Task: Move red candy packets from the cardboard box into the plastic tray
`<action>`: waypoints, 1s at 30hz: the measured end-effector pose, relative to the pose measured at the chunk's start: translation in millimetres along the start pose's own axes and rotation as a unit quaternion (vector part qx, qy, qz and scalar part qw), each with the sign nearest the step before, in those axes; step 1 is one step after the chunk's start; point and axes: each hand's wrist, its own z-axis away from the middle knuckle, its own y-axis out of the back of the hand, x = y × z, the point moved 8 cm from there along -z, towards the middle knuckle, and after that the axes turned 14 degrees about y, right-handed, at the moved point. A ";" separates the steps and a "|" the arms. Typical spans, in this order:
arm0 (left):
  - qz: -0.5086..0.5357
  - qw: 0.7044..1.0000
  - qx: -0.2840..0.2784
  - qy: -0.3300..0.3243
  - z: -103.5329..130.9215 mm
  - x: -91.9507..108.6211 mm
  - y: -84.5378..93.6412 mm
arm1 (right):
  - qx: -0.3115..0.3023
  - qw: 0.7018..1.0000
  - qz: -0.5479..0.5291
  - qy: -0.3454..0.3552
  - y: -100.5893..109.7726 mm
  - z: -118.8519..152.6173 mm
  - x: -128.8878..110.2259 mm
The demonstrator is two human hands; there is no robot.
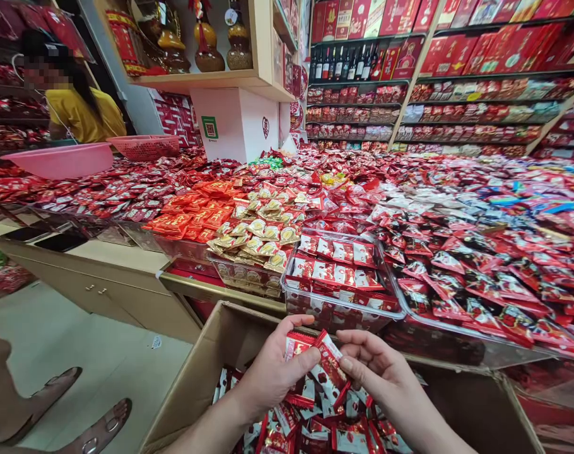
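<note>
Shelves of red boxes rise behind a worktop (126,255) heaped with sweets, and just before its clear tray (342,307), over an open carton (206,372), left hand (272,372) and right hand (374,366) pinch a stack of red packets (322,369) between them, squaring it.

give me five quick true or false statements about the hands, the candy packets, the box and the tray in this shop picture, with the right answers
1. Both hands, the left hand and the right hand, hold red and white candy packets between them. True.
2. The hands are above a cardboard box with more packets in it. True.
3. The clear plastic tray just beyond the hands is empty. False: it holds rows of red and white packets.
4. The pink basin sits on the floor. False: it rests on the display counter at the left.
5. A person in a yellow top stands behind the counter at the left. True.
</note>
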 end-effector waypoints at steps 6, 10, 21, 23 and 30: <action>-0.144 0.985 0.092 -0.015 6.5 1.4 4.3 | 0.009 0.990 0.114 0.087 2.4 4.4 -14.1; -0.098 0.995 0.010 -0.014 8.2 0.1 -6.3 | -0.005 0.997 0.041 0.063 -2.6 3.8 -14.0; 0.087 0.994 0.016 0.070 -6.5 -30.4 -8.0 | 0.051 0.982 -0.173 -0.055 -0.5 6.2 -6.9; 0.088 0.993 0.054 0.054 -6.7 -27.2 -4.7 | 0.060 0.985 -0.156 -0.053 0.4 6.6 -7.0; 0.002 0.996 0.092 -0.012 5.3 -5.2 7.0 | 0.074 0.993 -0.095 -0.022 2.5 4.4 -7.2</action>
